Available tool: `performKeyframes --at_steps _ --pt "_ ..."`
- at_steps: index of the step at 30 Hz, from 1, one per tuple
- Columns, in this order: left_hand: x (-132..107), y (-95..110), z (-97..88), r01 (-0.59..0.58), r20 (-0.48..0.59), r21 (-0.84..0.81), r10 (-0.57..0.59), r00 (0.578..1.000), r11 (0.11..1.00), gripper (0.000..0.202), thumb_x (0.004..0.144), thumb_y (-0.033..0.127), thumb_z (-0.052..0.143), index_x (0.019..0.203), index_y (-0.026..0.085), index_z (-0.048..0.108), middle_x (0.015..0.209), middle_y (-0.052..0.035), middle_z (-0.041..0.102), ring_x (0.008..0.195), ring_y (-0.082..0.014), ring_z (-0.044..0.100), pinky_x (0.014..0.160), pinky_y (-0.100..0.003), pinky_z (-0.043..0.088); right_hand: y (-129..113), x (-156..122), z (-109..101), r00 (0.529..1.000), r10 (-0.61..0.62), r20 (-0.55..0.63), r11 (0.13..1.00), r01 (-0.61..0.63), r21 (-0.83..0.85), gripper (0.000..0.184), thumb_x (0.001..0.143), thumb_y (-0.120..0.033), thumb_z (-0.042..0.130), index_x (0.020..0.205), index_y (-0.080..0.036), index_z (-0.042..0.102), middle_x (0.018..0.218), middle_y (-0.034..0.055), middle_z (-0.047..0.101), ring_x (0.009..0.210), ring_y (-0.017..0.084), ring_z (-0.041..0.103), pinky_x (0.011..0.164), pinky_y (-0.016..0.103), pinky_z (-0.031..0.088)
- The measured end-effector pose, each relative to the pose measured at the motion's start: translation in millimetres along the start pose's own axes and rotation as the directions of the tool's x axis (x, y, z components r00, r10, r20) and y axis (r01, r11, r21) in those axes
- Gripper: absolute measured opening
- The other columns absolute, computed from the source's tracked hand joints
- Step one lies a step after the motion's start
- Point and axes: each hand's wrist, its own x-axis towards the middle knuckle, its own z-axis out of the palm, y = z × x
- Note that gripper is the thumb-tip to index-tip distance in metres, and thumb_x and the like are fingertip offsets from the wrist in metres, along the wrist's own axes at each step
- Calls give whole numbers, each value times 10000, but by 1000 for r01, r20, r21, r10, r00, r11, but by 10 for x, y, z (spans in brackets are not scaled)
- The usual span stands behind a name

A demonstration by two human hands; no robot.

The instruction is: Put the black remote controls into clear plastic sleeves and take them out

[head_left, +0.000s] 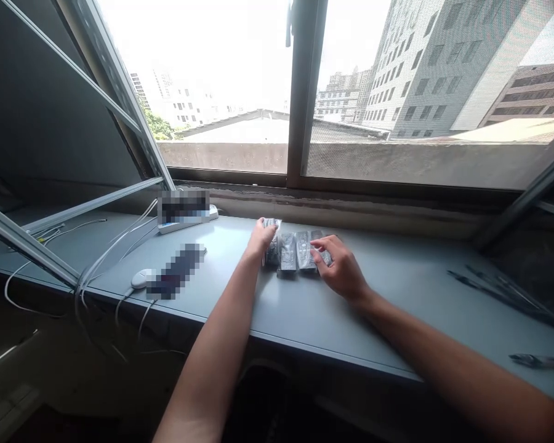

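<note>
Two bare forearms reach up from the bottom of the frame toward a grey ledge (pixel 305 307) under a wide window (pixel 300 92). At the centre of the frame, on that ledge, lies a short row of small packets wrapped in clear plastic (pixel 295 251), dark inside, set side by side and touching one another.

At the left end of the row, the left hand (pixel 261 239) has its fingers curled around the endmost packet, which stands a little higher than the others, as though gripped at its edge. At the right end, the right hand (pixel 341 267) rests palm down, fingers loosely spread and bent, fingertips touching the top of the last packet; it presses rather than grips.

As a judgement only: the packets look already gathered into one neat line, with both hands squaring up its two ends; the left packet seems not yet flat with its neighbours, so lining up appears nearly but not wholly finished.

Left of centre, a white mouse (pixel 141 278) sits near the ledge's front edge, with thin white cables (pixel 101 258) trailing off toward the lower left. Two blurred objects lie close by, one just beside the mouse, one farther back by the sill. At the right edge of the frame, a few dark pens (pixel 503 289) lie well apart from the hands. Beyond the glass stand pale city buildings
</note>
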Motion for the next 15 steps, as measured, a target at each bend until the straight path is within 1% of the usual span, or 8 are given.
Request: performKeyframes --at_steps 3,6,7,9,11,12,13,15 --pt "10 -45 -22 -81 8 133 81 997 988 554 759 269 860 1262 231 633 1251 -156 745 1271 -334 667 1108 -403 451 6 -5 5 1000 -10 6 1000 10 1 187 1071 -314 605 1175 -227 733 1102 111 708 959 279 697 842 440 595" --pt "-55 -50 -16 -108 19 187 106 994 977 472 715 175 859 1140 233 663 1176 -157 756 1324 -364 642 1135 -409 422 11 -9 13 1000 -15 9 1000 15 1 175 1071 -302 604 1175 -232 727 1101 111 707 972 284 696 859 445 595" --pt "-87 -39 -4 -121 16 225 120 993 967 433 710 154 853 1095 231 671 1205 -170 745 1376 -380 606 1159 -419 403 11 -9 17 1000 -19 10 1000 19 0 173 1071 -299 604 1175 -232 725 1100 111 707 977 285 695 862 446 594" --pt "-158 8 32 -155 10 357 162 987 921 341 730 153 837 1027 219 684 1354 -208 681 1485 -423 495 1211 -465 360 9 -9 21 999 -30 13 1000 30 1 171 1073 -293 602 1177 -230 722 1095 111 706 985 287 692 869 448 592" --pt "-253 103 70 -197 4 472 222 975 859 295 781 190 820 1052 209 705 1517 -224 573 1535 -460 405 1233 -528 341 8 -8 22 999 -43 14 999 43 4 170 1074 -288 600 1178 -229 720 1088 109 706 993 289 691 881 452 589" --pt "-323 173 81 -235 5 495 268 963 837 276 823 213 799 1086 210 717 1552 -217 548 1535 -461 395 1236 -547 337 7 -7 20 999 -45 15 999 45 4 169 1074 -286 599 1180 -231 719 1086 108 707 996 290 691 884 453 587" --pt "-415 257 80 -284 19 490 315 949 824 237 866 234 774 1098 214 730 1513 -206 583 1514 -447 421 1241 -547 334 6 -7 18 999 -44 15 999 44 3 168 1074 -285 599 1182 -234 717 1084 108 708 999 292 691 884 454 587" --pt "-691 448 26 -407 63 376 416 907 832 143 939 281 727 1069 234 765 1322 -163 705 1407 -394 540 1238 -502 362 6 -6 14 999 -40 17 999 40 -4 169 1075 -281 596 1189 -240 714 1086 108 711 1007 297 688 888 458 584"
